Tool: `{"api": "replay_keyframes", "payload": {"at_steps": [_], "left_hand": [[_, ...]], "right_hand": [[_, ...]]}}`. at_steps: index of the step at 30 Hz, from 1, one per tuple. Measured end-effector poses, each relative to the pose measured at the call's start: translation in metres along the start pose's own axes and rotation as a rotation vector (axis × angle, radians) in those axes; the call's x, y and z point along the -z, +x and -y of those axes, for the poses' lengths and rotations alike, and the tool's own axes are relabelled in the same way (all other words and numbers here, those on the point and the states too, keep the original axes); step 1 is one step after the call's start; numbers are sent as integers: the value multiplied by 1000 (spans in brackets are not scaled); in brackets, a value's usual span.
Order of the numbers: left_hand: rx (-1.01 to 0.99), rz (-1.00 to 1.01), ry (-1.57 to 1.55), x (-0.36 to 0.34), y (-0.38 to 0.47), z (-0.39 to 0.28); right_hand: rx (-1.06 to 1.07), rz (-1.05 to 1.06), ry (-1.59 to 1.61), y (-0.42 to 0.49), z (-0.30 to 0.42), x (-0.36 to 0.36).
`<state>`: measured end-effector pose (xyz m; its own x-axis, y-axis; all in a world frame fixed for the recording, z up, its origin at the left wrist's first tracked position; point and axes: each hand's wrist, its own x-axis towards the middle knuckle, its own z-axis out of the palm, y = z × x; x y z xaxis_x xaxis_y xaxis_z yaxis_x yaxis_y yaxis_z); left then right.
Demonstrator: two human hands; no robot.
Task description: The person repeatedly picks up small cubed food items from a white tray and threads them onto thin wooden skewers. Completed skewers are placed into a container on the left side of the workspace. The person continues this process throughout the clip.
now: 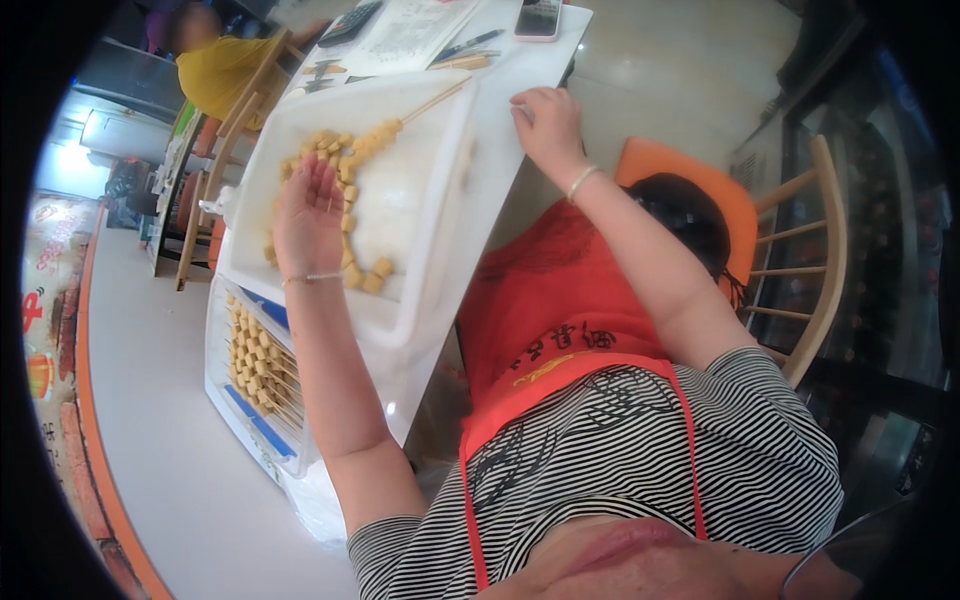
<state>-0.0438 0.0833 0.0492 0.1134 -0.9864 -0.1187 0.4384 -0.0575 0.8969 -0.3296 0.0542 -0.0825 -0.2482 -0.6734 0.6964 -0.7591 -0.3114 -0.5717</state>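
Note:
Inside a white plastic tray (442,169), many yellowish food cubes (349,196) lie in a curved heap. My left hand (311,214) is over the heap, palm partly showing and fingers loosely bent; I see nothing held in it. Beyond its fingers, skewered cubes (377,139) rest in the tray, their thin sticks pointing to the upper right rim. My right hand (549,127) is at the table's right edge, outside the tray, its fingers curled and thumb apart, with nothing visible between them. Finished skewers of cubes (255,360) fill a clear container at the lower left.
Past the tray, the white table (484,112) bears a calculator (350,24), papers (412,34), a pen (469,45) and a phone (538,19). An orange-seated wooden chair (814,270) stands at right. A person in yellow (221,71) sits at upper left.

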Motion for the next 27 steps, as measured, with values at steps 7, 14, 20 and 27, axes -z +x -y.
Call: {"api": "replay_keyframes", "payload": {"at_steps": [7, 14, 20, 27], "left_hand": [[-7, -24, 97, 2, 2, 0], [-5, -78, 151, 2, -3, -3], [25, -43, 126, -1, -9, -3], [58, 10, 67, 0, -12, -4]], "right_hand": [[141, 104, -115, 60, -17, -57], [272, 223, -202, 75, -13, -87], [227, 231, -209, 78, -9, -82], [222, 303, -201, 83, -5, -85]]}}
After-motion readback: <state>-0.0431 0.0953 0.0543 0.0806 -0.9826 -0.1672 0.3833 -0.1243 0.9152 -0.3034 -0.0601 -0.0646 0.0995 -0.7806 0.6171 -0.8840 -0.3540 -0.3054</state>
